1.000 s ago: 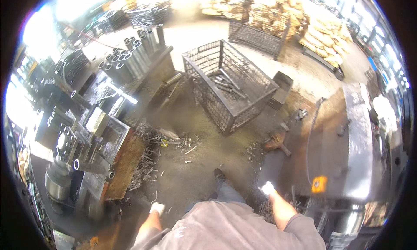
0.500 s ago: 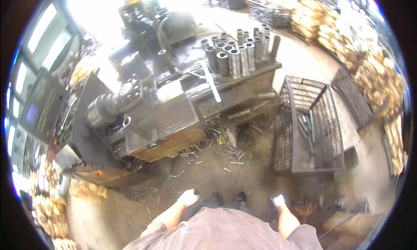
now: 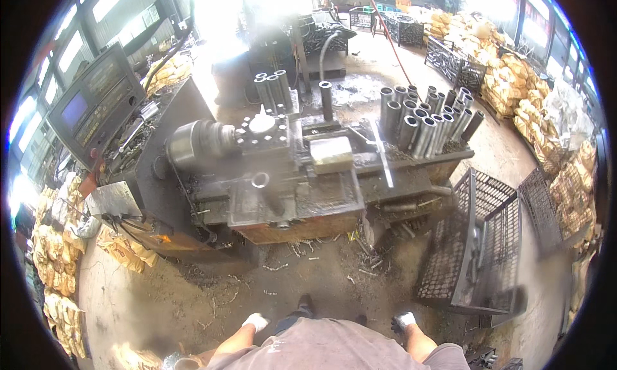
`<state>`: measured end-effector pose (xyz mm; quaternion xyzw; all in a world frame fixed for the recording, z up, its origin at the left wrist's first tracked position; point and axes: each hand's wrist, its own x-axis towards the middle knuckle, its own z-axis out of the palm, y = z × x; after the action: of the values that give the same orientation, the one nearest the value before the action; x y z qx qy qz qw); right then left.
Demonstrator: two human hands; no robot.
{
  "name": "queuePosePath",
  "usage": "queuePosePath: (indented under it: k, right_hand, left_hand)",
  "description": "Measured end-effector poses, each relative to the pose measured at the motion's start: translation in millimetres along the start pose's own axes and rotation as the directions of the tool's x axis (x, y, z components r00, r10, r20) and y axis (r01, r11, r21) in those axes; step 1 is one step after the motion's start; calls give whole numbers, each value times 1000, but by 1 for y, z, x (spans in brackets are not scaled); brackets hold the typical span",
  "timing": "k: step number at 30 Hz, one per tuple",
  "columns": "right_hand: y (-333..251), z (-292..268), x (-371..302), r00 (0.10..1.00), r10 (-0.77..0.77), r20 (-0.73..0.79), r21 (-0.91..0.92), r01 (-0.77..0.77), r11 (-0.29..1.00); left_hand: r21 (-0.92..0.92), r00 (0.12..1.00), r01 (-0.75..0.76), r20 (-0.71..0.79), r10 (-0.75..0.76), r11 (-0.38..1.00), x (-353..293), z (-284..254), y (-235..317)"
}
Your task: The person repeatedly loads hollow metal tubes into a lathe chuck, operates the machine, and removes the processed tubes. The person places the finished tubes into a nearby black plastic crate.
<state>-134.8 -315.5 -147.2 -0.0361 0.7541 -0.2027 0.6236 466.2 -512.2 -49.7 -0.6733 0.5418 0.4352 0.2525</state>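
My left hand [image 3: 256, 321], in a white glove with dark parts, hangs low by my side over the floor. My right hand [image 3: 403, 320], gloved likewise, hangs at the other side, nearest to the metal basket. Both are apart from every object, and nothing shows in them; their fingers are too small and blurred to read. Ahead stands a lathe with a round chuck [image 3: 184, 145] and a tool turret [image 3: 262, 127]. A short tube [image 3: 259, 181] stands on its front cover. Several upright metal tubes [image 3: 421, 129] are grouped on the bench at the right.
At the right stands a mesh metal basket [image 3: 459, 241] with rods in it. A control panel [image 3: 93, 106] rises at the left. Curled metal shavings [image 3: 276, 267] litter the floor by the lathe. Stacked tan sacks [image 3: 54, 267] line the left, with more sacks [image 3: 514, 93] at the right.
The view has tilted up and turned left, so the lathe, tubes and basket sit farther right. One foot now shows ahead of the other. Both hands stay low at my sides.
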Motion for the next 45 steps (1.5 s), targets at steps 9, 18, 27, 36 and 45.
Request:
queuePosePath:
  k: [9,18,27,36,45]
  right_hand:
    - [-179,96,-98,790,-593,-155,-338,522,783]
    - [-400,166,-287,296,-953,63,-424,873,243]
    - [-599,210,-338,-292,-782,551,-104,905,-412]
    - [-744,347,-355,-536,-489,688,-54,634,-771]
    - [-839,511,-237,760,-207,616,-539,215,-814]
  left_hand:
    - [-297,985,33,-152,-81,954,108,-61,-124]
    - [-819,658,-572,-429,-619,-41,132,-198,-141]
    - [-704,277,-697,-441,-854,137,73,-307,-173]
    - [-628,29,-406,-735,-677,664,45,-320,-197]
    - [-604,117,-245,-795,-596,758,6,-348,-136]
